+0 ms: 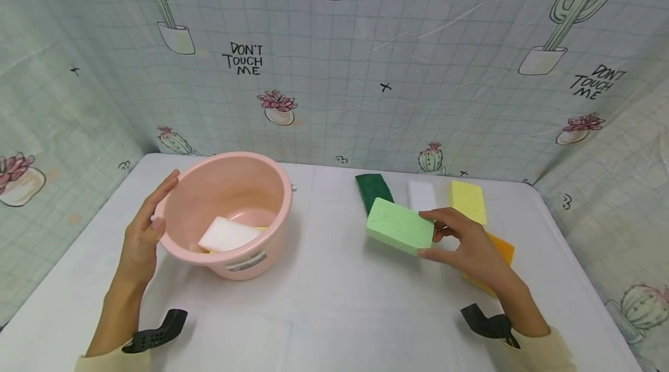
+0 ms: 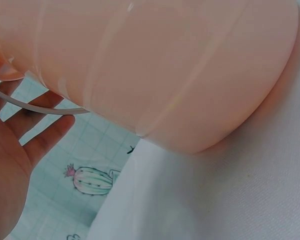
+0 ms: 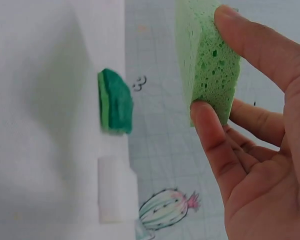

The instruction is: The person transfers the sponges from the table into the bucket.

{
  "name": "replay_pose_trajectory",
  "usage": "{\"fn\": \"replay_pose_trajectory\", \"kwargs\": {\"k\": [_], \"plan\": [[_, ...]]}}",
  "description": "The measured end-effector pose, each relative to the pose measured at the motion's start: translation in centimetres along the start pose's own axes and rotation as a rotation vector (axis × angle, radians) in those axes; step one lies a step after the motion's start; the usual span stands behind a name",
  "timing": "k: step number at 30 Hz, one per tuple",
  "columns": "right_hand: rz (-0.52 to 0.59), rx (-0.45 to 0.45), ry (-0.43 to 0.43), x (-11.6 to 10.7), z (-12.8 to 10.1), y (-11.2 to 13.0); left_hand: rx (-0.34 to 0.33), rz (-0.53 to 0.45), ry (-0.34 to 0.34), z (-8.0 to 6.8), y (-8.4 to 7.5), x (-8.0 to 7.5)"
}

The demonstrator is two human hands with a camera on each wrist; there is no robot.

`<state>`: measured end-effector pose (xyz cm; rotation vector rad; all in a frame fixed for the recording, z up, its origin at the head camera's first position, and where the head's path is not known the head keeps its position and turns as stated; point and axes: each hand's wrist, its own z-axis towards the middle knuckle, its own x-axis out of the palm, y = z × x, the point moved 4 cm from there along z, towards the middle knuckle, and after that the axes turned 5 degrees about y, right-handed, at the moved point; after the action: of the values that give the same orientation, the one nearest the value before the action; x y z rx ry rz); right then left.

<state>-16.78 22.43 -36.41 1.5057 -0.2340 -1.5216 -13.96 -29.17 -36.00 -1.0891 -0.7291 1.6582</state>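
My right hand [image 1: 467,244] pinches a light green sponge [image 1: 399,226] by its right end, thumb and fingers on opposite edges. In the right wrist view the sponge's porous end [image 3: 216,65] shows between the digits. At the left stands a pink bucket [image 1: 279,233], with a white sponge [image 1: 230,235] inside it and a bit of yellow showing underneath. My left hand [image 1: 142,235] rests against the bucket's left side, thumb at the rim and fingers extended. In the left wrist view those fingers [image 2: 52,137] lie near the bucket's thin handle [image 2: 40,109].
Behind the held sponge lie a dark green scouring sponge [image 1: 374,187], a white block [image 1: 421,195] and a yellow sponge [image 1: 467,201]. An orange sponge [image 1: 502,249] lies partly under my right wrist. Printed cloth [image 1: 334,41] walls in the white table [image 1: 324,314] at the back and sides.
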Motion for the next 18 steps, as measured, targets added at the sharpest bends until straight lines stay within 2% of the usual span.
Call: {"fn": "replay_pose_trajectory", "kwargs": {"k": [8, 18], "plan": [[0.008, -0.038, -0.016, 0.2, 1.7, 2.9, -0.016, -0.024, -0.011, 0.1, 0.3, -0.1], [0.067, -0.104, -0.020, 1.3, 4.7, 6.0, 0.009, -0.012, 0.007, 0.0, 0.0, 0.1]]}}
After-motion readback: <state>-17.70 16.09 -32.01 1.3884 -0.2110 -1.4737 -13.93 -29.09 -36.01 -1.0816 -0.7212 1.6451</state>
